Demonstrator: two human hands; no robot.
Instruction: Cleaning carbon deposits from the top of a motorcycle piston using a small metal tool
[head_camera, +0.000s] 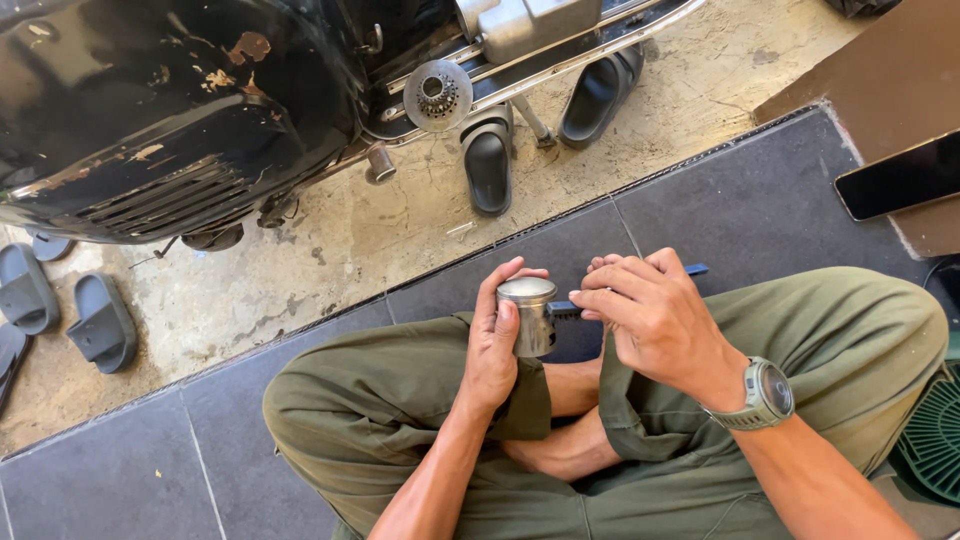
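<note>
Gripping a metal cylinder in the left hand, right hand clenched on a dark tool beside it

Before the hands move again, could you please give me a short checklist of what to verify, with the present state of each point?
1. Left hand has a firm wrap on the metal cylinder: ok.
2. Cylinder upright, flat top up: ok.
3. Right hand holds the dark blue tool: ok, its handle end sticks out behind the hand.
4. Tool tip touches the cylinder side: cannot tell, the fingers hide it.
5. Cylinder is held above the crossed legs: ok.
6. Phone lies apart from the hands: ok.
</note>
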